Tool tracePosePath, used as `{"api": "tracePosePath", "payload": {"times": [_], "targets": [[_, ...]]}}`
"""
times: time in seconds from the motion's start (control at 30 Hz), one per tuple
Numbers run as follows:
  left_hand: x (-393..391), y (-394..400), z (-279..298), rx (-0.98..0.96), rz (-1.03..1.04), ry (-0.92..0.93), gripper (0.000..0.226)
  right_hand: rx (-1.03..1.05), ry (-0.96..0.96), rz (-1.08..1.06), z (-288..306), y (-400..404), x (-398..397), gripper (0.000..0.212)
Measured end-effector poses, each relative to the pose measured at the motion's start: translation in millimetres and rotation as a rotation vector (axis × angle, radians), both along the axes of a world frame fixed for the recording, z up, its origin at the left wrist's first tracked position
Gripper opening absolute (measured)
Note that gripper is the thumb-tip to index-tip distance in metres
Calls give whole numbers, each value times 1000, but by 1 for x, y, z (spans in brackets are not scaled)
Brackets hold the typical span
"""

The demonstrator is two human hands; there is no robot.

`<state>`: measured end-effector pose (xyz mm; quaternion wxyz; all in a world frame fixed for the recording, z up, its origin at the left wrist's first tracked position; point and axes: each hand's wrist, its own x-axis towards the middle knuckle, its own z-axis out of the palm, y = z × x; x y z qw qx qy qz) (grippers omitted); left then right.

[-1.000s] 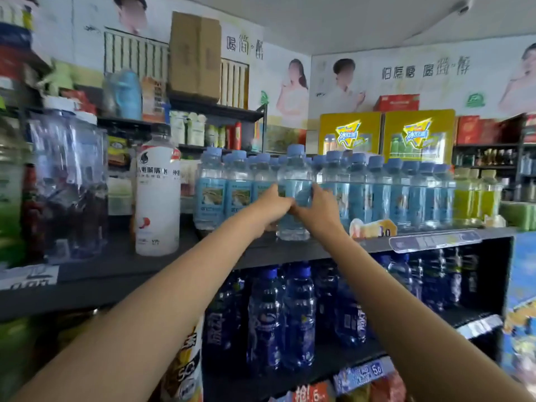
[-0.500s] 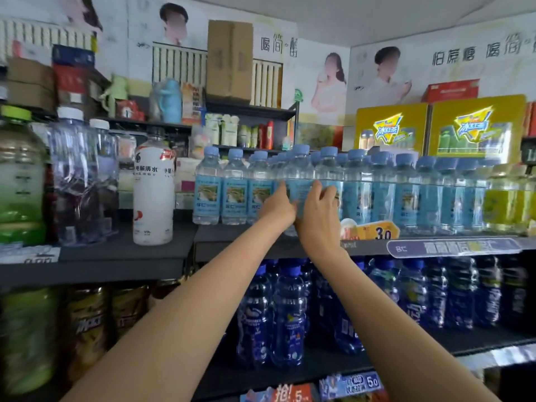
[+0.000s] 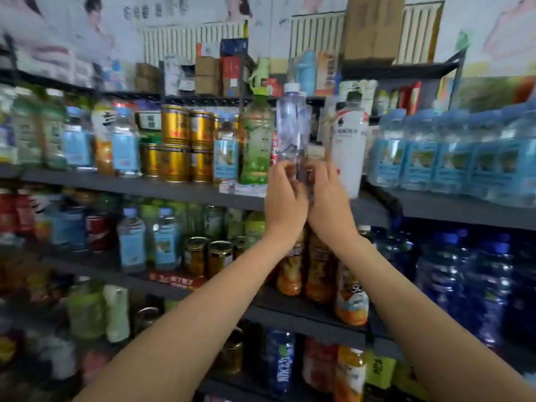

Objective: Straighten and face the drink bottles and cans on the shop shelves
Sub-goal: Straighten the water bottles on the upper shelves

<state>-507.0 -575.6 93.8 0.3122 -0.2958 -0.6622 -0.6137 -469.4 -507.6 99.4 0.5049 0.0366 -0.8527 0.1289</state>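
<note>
A tall clear water bottle (image 3: 291, 126) with a white cap stands on the upper dark shelf (image 3: 145, 185). My left hand (image 3: 285, 198) and my right hand (image 3: 327, 198) both wrap around its lower part from either side. Right beside it stands a white-labelled bottle (image 3: 349, 140) with a dark cap, and to its left a large green bottle (image 3: 256, 140). A row of light-blue water bottles (image 3: 446, 152) fills the shelf to the right. The picture is blurred.
Gold cans (image 3: 185, 146) are stacked two high left of the green bottle, with mixed bottles further left. Orange juice bottles (image 3: 351, 300) and dark blue bottles (image 3: 470, 285) fill the shelf below. Cardboard boxes (image 3: 374, 27) sit on the top rack.
My view has swung left. Both hands left the light-blue water bottle row and now hold the tall clear bottle further left on the same shelf level.
</note>
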Motion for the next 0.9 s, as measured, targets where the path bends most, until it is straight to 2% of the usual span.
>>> {"api": "tracePosePath", "payload": {"times": [0.1, 0.23, 0.3, 0.4, 0.5, 0.63, 0.7, 0.73, 0.8, 0.87, 0.9], "targets": [[-50, -100, -33, -34, 157, -45, 25, -42, -124, 139, -28, -83, -49, 32], [-124, -223, -75, -140, 336, -225, 21, 43, -414, 220, -76, -171, -122, 27], [-157, -269, -89, -200, 412, -334, 25, -16, -576, 212, -94, -199, -152, 35], [-198, -309, -99, -248, 406, -422, 38, -135, -729, 167, -109, -217, -186, 50], [-232, -320, -109, -314, 343, -466, 54, -176, -706, 146, -116, -227, -220, 53], [-276, -313, -121, -354, 199, -562, 85, -122, -659, 242, -124, -251, -260, 57], [-295, -303, -123, -336, 94, -627, 96, -58, -629, 185, -128, -258, -277, 59], [-303, -298, -124, -340, 60, -646, 93, -10, -612, 119, -130, -260, -283, 61], [-312, -291, -123, -381, 71, -601, 64, 72, -575, 34, -134, -258, -292, 63], [-318, -291, -122, -431, 107, -548, 35, 96, -559, 65, -136, -257, -296, 64], [-320, -295, -122, -437, 98, -548, 33, 81, -554, 114, -135, -257, -297, 65]]}}
